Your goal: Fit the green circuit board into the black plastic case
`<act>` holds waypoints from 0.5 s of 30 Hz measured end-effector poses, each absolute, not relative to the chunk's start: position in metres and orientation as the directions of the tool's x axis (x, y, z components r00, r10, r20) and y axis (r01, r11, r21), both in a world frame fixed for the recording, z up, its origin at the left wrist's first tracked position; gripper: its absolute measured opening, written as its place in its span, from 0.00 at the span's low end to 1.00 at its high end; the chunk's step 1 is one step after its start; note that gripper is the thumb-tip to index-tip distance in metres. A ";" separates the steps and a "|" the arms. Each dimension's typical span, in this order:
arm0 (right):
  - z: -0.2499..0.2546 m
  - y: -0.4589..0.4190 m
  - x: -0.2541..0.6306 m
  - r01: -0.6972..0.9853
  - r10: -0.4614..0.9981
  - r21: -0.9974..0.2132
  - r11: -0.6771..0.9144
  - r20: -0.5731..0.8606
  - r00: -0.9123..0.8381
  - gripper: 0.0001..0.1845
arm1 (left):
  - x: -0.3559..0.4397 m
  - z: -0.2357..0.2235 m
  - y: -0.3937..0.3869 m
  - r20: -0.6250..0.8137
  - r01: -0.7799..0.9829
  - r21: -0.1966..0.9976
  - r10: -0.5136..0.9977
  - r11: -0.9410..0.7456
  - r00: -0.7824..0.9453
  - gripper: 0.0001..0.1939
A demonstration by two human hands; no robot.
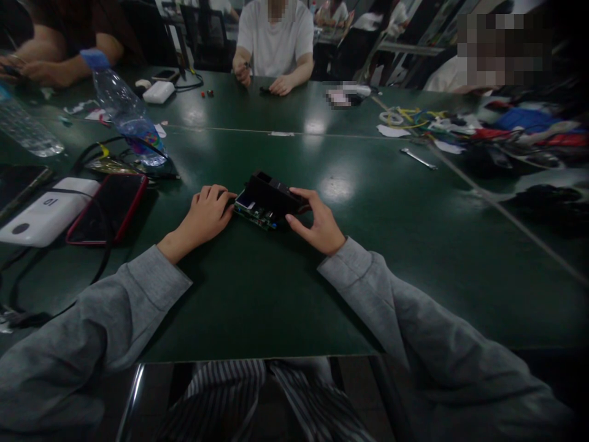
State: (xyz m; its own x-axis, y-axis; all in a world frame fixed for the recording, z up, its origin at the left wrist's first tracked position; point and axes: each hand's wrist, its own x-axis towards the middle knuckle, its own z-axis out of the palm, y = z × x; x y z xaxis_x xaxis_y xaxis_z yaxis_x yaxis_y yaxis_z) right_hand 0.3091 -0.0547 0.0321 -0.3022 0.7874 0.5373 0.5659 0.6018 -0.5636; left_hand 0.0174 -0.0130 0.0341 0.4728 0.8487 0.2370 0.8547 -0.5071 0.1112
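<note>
A green circuit board (256, 216) with small parts sits against a black box-like housing (272, 191), both tilted on the table in front of me. My left hand (209, 212) is closed at the board's left end, its fingers curled and the thumb near the index finger. A small dark part shows between those fingertips, too dim to name. At the right end, my right hand (317, 222) holds the black housing between the thumb below and the fingers above.
On the left lie a red-cased phone (109, 207), a white power bank (43, 212), black cables and a plastic bottle (131, 116). A wrench (418, 159) and a pile of wires (488, 132) are to the right. A person in white (276, 40) sits opposite.
</note>
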 end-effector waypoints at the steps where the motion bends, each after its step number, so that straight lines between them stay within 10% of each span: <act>1: 0.032 -0.055 0.309 0.564 0.784 -0.562 0.605 0.542 -0.302 0.30 | 0.018 0.034 -0.013 0.237 0.855 0.117 0.850 -0.505 0.470 0.20; 15: 0.034 -0.055 0.308 0.561 0.790 -0.572 0.599 0.537 -0.297 0.30 | 0.018 0.036 -0.014 0.233 0.856 0.111 0.851 -0.505 0.471 0.20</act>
State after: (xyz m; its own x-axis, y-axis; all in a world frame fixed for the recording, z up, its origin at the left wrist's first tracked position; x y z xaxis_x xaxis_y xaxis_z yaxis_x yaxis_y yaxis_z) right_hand 0.3078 -0.0551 0.0337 -0.2972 0.7898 0.5366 0.5606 0.5993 -0.5715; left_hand 0.0180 -0.0141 0.0357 0.4714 0.8505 0.2331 0.8561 -0.5048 0.1107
